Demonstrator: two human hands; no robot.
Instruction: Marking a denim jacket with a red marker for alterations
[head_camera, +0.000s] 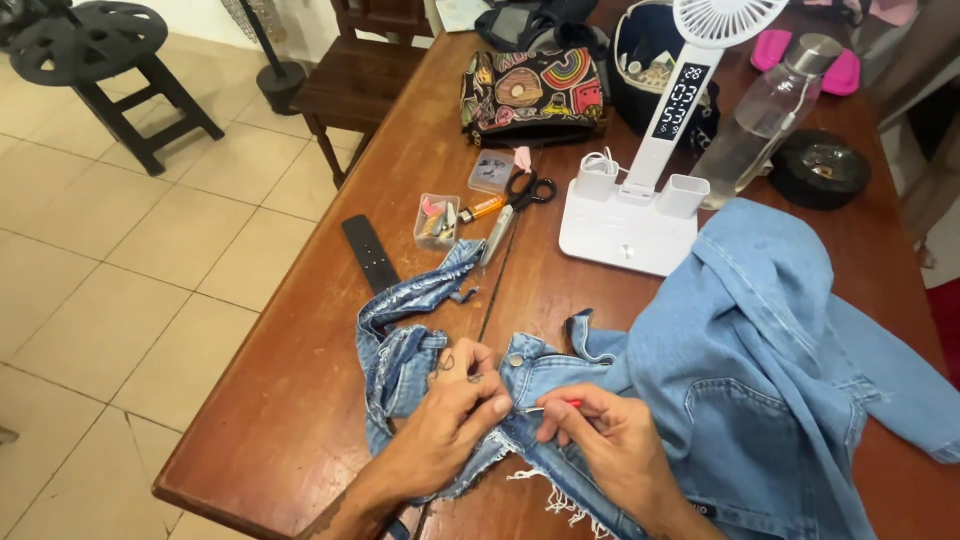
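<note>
- The left hand (450, 415) lies on the frayed edge of a light blue denim jacket (740, 370), its grip closed, with thumb and fingers pinching a fold of the fabric just below the jacket's metal button (516, 360).
- The right hand (610, 440) sits just right of the left one, its grip closed on a thin tool with a red handle (560, 405), whose pale tip points at the pinched fold.
- The jacket covers the near right part of the wooden desk (300, 380); one ragged strip of it runs up toward a small clear plastic box (437, 220) of small bits.
- Relative to that box: a black strap-like strip (370, 252) lies flat just to its left, near the desk edge.
- Black-handled scissors (515, 212) lie just to its right, with an orange pen-like item (483, 208) between the box and the scissors.
- A second small clear case (492, 170) lies just behind the box.
- A white desk lamp base with a digital display and a small fan on top (640, 200) stands further right of the box, touching the jacket's upper edge.
- A clear bottle with a metal cap (765, 115) leans beside the lamp, and a round black item (820, 168) lies beyond it.
- A colourful patterned pouch (532, 95) stands well behind the box, at the far end of the desk.
- A dark wooden chair (355, 85) stands at the desk's far left side, on the tiled floor (120, 260).
</note>
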